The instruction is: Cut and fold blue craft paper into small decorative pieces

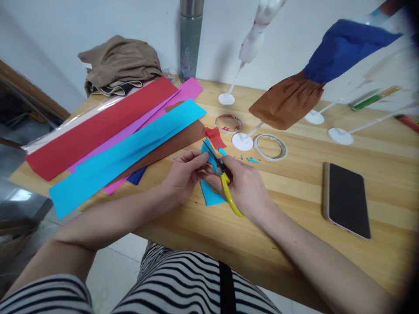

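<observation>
Above the wooden table (294,187), my left hand (183,176) pinches a blue crepe-paper piece (204,149) at the yellow-handled scissors (226,181) my right hand (250,185) grips; the piece looks light, tearable, best held by its edge.

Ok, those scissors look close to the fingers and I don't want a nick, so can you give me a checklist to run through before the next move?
1. Scissors secure in the right grip: ok, yellow handles in hand.
2. Blue paper held by the left grip: ok, pinched at the fingertips.
3. Left thumb well clear of the blades: not ok, its tip is close beside them.
4. Held paper separate from the blue piece below: cannot tell, the hands hide it.
5. Phone apart from the scissors: ok, off to the right.
6. Scraps tidied: not ok, bits lie near the white tape roll.
</observation>
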A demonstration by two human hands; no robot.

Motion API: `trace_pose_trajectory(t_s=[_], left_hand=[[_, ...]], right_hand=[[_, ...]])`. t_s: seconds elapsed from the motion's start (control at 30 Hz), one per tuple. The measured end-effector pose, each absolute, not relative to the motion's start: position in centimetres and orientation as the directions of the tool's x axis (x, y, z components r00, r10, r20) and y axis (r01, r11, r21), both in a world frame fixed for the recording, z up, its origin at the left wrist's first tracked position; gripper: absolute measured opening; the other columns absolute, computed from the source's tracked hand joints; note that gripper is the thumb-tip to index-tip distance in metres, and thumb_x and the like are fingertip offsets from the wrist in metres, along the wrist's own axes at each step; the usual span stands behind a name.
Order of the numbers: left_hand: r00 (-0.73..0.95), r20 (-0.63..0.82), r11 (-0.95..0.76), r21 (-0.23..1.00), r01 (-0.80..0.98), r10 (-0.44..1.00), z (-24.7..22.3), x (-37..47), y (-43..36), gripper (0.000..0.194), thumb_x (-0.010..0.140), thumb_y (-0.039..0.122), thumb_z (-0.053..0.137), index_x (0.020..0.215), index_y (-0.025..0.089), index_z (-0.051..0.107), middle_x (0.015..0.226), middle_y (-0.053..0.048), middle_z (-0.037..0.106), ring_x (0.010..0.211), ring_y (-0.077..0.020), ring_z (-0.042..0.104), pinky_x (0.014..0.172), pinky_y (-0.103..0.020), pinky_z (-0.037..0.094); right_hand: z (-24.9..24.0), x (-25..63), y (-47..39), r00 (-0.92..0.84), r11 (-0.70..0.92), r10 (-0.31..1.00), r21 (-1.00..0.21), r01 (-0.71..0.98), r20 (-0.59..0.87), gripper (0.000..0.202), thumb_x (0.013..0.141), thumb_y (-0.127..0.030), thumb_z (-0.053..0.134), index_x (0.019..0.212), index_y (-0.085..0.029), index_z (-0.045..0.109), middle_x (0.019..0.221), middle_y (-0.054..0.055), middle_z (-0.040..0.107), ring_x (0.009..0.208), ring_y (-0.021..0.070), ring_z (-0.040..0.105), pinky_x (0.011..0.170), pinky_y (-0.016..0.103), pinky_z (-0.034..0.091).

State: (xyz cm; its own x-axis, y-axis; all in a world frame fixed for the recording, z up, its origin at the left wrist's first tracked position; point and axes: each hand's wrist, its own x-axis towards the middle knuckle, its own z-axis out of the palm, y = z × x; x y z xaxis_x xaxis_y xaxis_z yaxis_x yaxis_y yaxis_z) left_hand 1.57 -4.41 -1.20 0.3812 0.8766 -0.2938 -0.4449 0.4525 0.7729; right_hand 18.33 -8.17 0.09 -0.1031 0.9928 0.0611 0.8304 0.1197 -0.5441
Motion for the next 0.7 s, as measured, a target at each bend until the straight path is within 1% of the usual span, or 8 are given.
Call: trace_pose_trajectory(t_s=[0.1, 0.17, 0.33, 0.4, 0.5, 0.63, 0.7], left_hand=[[0.383, -0.293, 0.457, 0.759, -0.464, 0.876, -1.31, 1.59, -4.39, 0.024, 0.078, 0.037, 0.094, 0.072, 0.021, 0.077, 0.071, 0.001, 0.071, 0.065, -0.0117, 0.061, 0.062, -0.024, 0.049], [0.378, -0.301, 0.461, 0.757, -0.464, 0.875, -1.35, 1.64, -4.38, 0.024, 0.078, 0.037, 0.094, 0.073, 0.021, 0.077, 0.071, 0.001, 0.071, 0.065, -0.0112, 0.062, 0.062, -0.023, 0.049], [0.354, -0.336, 0.474, 0.757, -0.449, 0.873, -1.25, 1.79, -4.36, 0.021, 0.081, 0.034, 0.09, 0.072, 0.022, 0.075, 0.07, 0.001, 0.07, 0.064, -0.0122, 0.063, 0.062, -0.024, 0.05], [0.338, -0.351, 0.475, 0.768, -0.429, 0.873, -1.11, 1.83, -4.34, 0.022, 0.083, 0.034, 0.089, 0.072, 0.023, 0.073, 0.069, 0.002, 0.07, 0.065, -0.0131, 0.063, 0.062, -0.025, 0.05], [0.322, -0.36, 0.471, 0.785, -0.402, 0.876, -0.88, 1.85, -4.32, 0.023, 0.085, 0.035, 0.088, 0.073, 0.024, 0.072, 0.069, 0.002, 0.068, 0.065, -0.0144, 0.064, 0.064, -0.027, 0.051], [0.313, -0.363, 0.469, 0.784, -0.407, 0.878, -0.73, 1.86, -4.24, 0.022, 0.083, 0.033, 0.088, 0.072, 0.024, 0.072, 0.067, 0.002, 0.067, 0.066, -0.0149, 0.064, 0.064, -0.027, 0.051], [0.309, -0.369, 0.473, 0.779, -0.411, 0.877, -0.76, 1.87, -4.18, 0.022, 0.081, 0.033, 0.089, 0.069, 0.024, 0.072, 0.066, 0.002, 0.068, 0.064, -0.0147, 0.064, 0.062, -0.027, 0.05]], right_hand=[[0.22, 18.24, -8.15, -0.098, 0.105, 0.994, -0.554, 0.826, 0.042, 0.033, 0.094, -0.055, 0.076, 0.091, -0.027, 0.058, 0.076, 0.006, 0.069, 0.069, 0.0268, 0.067, 0.063, 0.034, 0.039], [0.27, 18.21, -8.14, -0.093, 0.091, 0.995, -0.556, 0.826, 0.025, 0.032, 0.095, -0.054, 0.074, 0.09, -0.027, 0.058, 0.077, 0.006, 0.069, 0.07, 0.0271, 0.067, 0.063, 0.035, 0.04], [0.04, 18.34, -8.19, -0.108, 0.118, 0.993, -0.568, 0.815, 0.051, 0.031, 0.098, -0.056, 0.063, 0.091, -0.026, 0.058, 0.074, 0.005, 0.068, 0.063, 0.0231, 0.062, 0.06, 0.032, 0.038], [-0.1, 18.44, -8.23, -0.119, 0.139, 0.99, -0.567, 0.812, 0.072, 0.033, 0.1, -0.056, 0.061, 0.091, -0.025, 0.06, 0.071, 0.004, 0.068, 0.06, 0.0218, 0.06, 0.059, 0.031, 0.037], [-0.28, 18.55, -8.27, -0.115, 0.138, 0.99, -0.56, 0.817, 0.077, 0.037, 0.102, -0.06, 0.058, 0.091, -0.025, 0.062, 0.07, 0.005, 0.068, 0.058, 0.0223, 0.06, 0.057, 0.032, 0.036], [-0.5, 18.57, -8.23, -0.112, 0.111, 0.993, -0.564, 0.818, 0.033, 0.042, 0.104, -0.064, 0.055, 0.091, -0.025, 0.064, 0.07, 0.007, 0.069, 0.06, 0.024, 0.063, 0.058, 0.034, 0.038], [-0.53, 18.53, -8.18, -0.108, 0.111, 0.993, -0.575, 0.811, 0.04, 0.042, 0.103, -0.063, 0.056, 0.09, -0.024, 0.064, 0.068, 0.005, 0.067, 0.058, 0.0229, 0.061, 0.058, 0.033, 0.037]])
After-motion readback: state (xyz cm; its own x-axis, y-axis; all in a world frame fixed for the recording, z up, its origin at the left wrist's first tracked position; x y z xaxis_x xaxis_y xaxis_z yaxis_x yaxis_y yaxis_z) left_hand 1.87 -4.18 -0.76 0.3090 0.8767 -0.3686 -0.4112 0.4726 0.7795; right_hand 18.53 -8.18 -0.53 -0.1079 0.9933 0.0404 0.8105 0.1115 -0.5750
